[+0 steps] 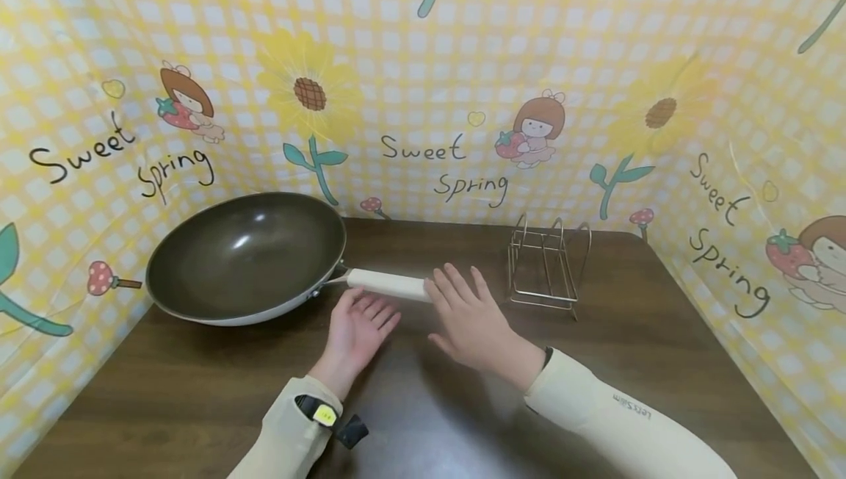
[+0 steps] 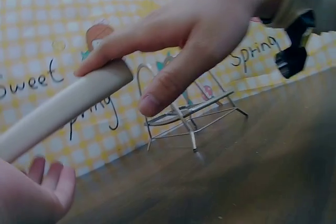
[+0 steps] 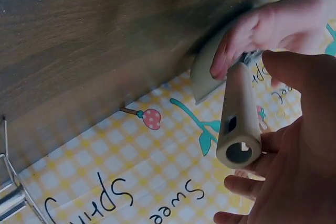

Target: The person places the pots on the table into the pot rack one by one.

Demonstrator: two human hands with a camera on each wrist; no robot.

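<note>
A large frying pan [image 1: 244, 262] with a dark inside and a pale outer wall sits at the left in the head view. Its white handle [image 1: 390, 284] points right, between both hands. My left hand [image 1: 360, 328] is palm up just below the handle, near the pan end, with loosely bent fingers. At the handle's free end, the straight fingers of my right hand [image 1: 472, 317] touch it from above. In the right wrist view, the handle's hollow tip [image 3: 239, 153] lies beside the right hand's spread fingers. Neither hand is curled round the handle.
A wire rack [image 1: 543, 300] with upright loops stands to the right of the hands, toward the back of the dark wooden table [image 1: 423, 420]. Yellow checked cloth [image 1: 423, 82] with printed flowers and words hangs behind and at both sides.
</note>
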